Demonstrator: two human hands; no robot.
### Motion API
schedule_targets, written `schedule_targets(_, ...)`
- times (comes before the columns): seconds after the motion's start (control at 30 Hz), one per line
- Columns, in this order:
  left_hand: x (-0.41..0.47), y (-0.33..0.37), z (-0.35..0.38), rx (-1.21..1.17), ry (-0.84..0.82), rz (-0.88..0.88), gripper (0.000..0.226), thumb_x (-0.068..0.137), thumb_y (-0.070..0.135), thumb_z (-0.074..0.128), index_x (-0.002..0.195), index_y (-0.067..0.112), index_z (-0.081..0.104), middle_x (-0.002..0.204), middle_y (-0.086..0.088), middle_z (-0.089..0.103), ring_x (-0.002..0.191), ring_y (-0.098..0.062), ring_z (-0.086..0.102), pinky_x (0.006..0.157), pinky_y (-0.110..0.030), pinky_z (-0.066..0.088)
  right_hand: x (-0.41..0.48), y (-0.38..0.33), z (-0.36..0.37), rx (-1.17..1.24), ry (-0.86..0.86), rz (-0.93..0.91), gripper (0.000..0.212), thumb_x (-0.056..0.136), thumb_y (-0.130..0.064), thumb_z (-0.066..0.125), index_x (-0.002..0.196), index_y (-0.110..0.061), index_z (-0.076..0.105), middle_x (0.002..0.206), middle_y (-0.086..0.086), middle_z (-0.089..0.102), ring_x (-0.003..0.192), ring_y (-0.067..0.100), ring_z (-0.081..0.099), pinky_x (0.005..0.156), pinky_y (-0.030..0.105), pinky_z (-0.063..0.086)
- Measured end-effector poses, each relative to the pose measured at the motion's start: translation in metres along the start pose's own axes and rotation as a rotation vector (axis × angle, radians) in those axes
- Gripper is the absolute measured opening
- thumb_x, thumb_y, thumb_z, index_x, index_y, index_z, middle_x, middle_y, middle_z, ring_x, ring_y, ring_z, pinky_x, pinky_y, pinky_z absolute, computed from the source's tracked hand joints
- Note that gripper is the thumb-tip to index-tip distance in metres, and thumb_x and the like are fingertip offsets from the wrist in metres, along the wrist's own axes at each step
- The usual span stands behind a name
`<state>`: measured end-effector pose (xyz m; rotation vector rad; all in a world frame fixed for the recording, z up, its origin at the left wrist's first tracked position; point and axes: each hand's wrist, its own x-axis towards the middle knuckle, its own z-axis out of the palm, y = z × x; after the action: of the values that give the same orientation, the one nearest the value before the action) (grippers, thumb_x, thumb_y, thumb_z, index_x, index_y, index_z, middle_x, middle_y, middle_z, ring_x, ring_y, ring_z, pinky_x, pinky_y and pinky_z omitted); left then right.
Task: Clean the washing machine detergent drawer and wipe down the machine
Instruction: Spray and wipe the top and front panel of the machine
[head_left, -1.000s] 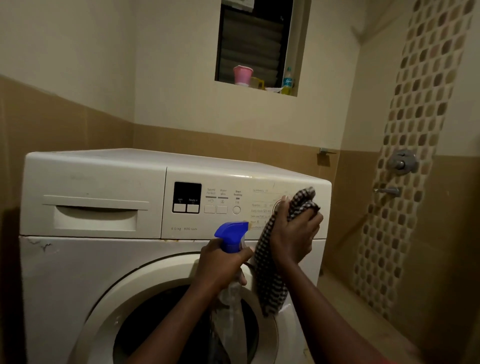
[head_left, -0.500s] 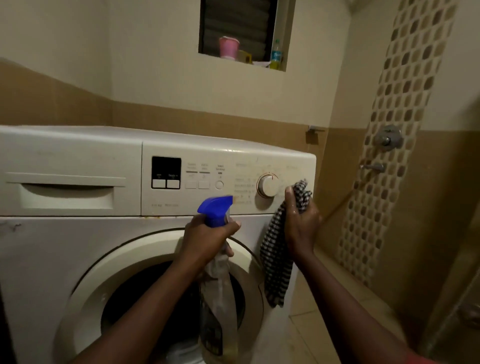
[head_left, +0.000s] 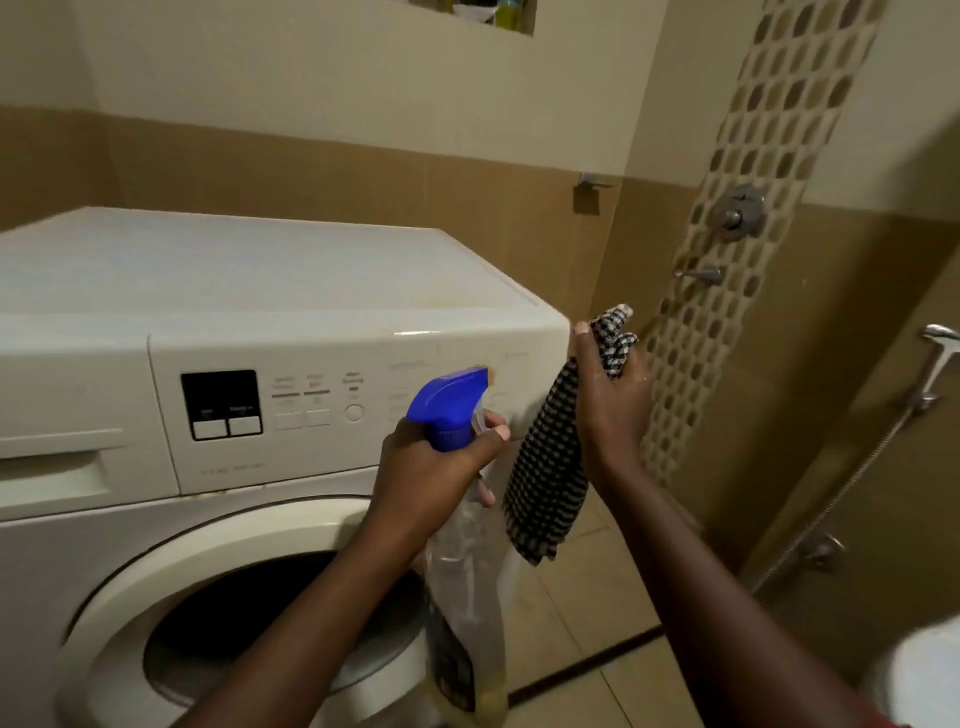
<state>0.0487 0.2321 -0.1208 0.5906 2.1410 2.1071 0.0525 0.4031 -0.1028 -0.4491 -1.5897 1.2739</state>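
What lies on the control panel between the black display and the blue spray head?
Head view: two pale rectangular buttons and a round button, with blurred labels above, lie between the display and the spray head.

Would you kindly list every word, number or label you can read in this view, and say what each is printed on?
Nothing can be quoted.
Panel: grey print above the buttons and under the display, too blurred to read.
Display: two tiny captions, too small to read.
Bottle: dark label, unreadable.
Cloth: checked pattern only, no text.
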Motion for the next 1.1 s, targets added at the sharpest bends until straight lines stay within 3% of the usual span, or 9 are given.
schedule_targets(0.13, 0.003, 0.041, 0.021, 0.078, 0.027, 0.012, 0.008, 0.084, 0.024, 0.075, 0.089, 0.02, 0.071, 0.08, -0.001, 0.074, 0.051, -0.02, 0.068, 0.069, -0.031, 0.058, 0.019, -0.033, -0.031, -0.077, -0.061, 0.079, 0.024, 0.082, -0.061, 0.06, 0.081, -0.037, 0.064, 0.082, -0.01, 0.07, 0.083, 0.011, 0.068, 0.08, 0.047, 0.057)
schedule_targets(0.2, 0.0, 0.062, 0.034, 0.143, 0.058, 0.042, 0.007, 0.084, 0.023, 0.074, 0.089, 0.019, 0.071, 0.079, -0.003, 0.074, 0.053, -0.019, 0.068, 0.067, -0.028, 0.057, 0.029, -0.059, -0.05, -0.126, -0.081, 0.109, 0.019, 0.084, -0.058, 0.061, 0.08, -0.04, 0.061, 0.084, -0.014, 0.069, 0.084, 0.005, 0.065, 0.083, 0.043, 0.056)
schedule_targets(0.3, -0.006, 0.108, 0.062, 0.209, 0.024, 0.074, 0.008, 0.084, 0.025, 0.074, 0.09, 0.022, 0.071, 0.076, -0.001, 0.072, 0.062, -0.021, 0.069, 0.072, -0.035, 0.059, 0.054, -0.107, -0.091, -0.199, -0.147, 0.186, 0.018, 0.082, -0.056, 0.063, 0.083, -0.038, 0.059, 0.087, -0.014, 0.068, 0.086, 0.006, 0.065, 0.083, 0.044, 0.055)
schedule_targets(0.47, -0.014, 0.179, 0.112, 0.206, -0.061, 0.044, 0.016, 0.082, 0.027, 0.076, 0.092, 0.015, 0.071, 0.079, -0.004, 0.071, 0.074, -0.023, 0.069, 0.075, -0.044, 0.06, 0.089, -0.161, -0.171, -0.367, -0.293, 0.387, 0.021, 0.084, -0.033, 0.068, 0.102, -0.026, 0.06, 0.108, 0.0, 0.066, 0.096, 0.019, 0.063, 0.085, 0.045, 0.055)
schedule_targets(0.57, -0.024, 0.212, 0.15, 0.219, -0.135, 0.041, 0.018, 0.083, 0.026, 0.077, 0.091, 0.01, 0.071, 0.076, -0.007, 0.069, 0.071, -0.022, 0.067, 0.069, -0.023, 0.053, 0.108, -0.179, -0.227, -0.421, -0.285, 0.508, 0.013, 0.081, -0.028, 0.072, 0.09, -0.026, 0.064, 0.103, 0.003, 0.069, 0.093, 0.022, 0.066, 0.084, 0.046, 0.056)
schedule_targets(0.63, -0.029, 0.226, 0.179, 0.213, -0.164, 0.045, 0.023, 0.082, 0.028, 0.077, 0.085, 0.007, 0.069, 0.073, -0.012, 0.066, 0.068, -0.025, 0.063, 0.066, -0.025, 0.05, 0.122, -0.181, -0.26, -0.393, -0.281, 0.566, 0.011, 0.081, -0.022, 0.074, 0.084, -0.025, 0.064, 0.099, 0.004, 0.071, 0.091, 0.025, 0.068, 0.079, 0.041, 0.057)
schedule_targets(0.77, -0.045, 0.233, 0.25, 0.21, -0.21, 0.009, 0.037, 0.082, 0.027, 0.077, 0.079, -0.006, 0.062, 0.068, -0.025, 0.057, 0.056, -0.02, 0.048, 0.06, -0.027, 0.042, 0.144, -0.181, -0.33, -0.297, -0.177, 0.648, 0.016, 0.085, -0.009, 0.07, 0.099, -0.013, 0.063, 0.094, 0.006, 0.068, 0.08, 0.019, 0.064, 0.062, 0.027, 0.048)
schedule_targets(0.93, -0.072, 0.225, 0.341, 0.149, -0.212, -0.074, 0.038, 0.082, 0.025, 0.078, 0.072, -0.005, 0.058, 0.061, -0.007, 0.049, 0.056, -0.014, 0.044, 0.058, -0.025, 0.04, 0.172, -0.162, -0.413, -0.394, -0.08, 0.682, 0.015, 0.08, -0.024, 0.074, 0.093, -0.018, 0.069, 0.094, 0.004, 0.072, 0.09, 0.025, 0.067, 0.082, 0.044, 0.054)
schedule_targets(1.1, -0.095, 0.194, 0.415, 0.065, -0.255, -0.203, 0.042, 0.08, 0.028, 0.08, 0.08, -0.01, 0.06, 0.066, -0.01, 0.052, 0.062, -0.017, 0.048, 0.06, -0.028, 0.041, 0.181, -0.124, -0.473, -0.503, 0.005, 0.689, 0.013, 0.079, -0.026, 0.073, 0.089, -0.018, 0.07, 0.094, 0.005, 0.071, 0.091, 0.025, 0.066, 0.085, 0.042, 0.053)
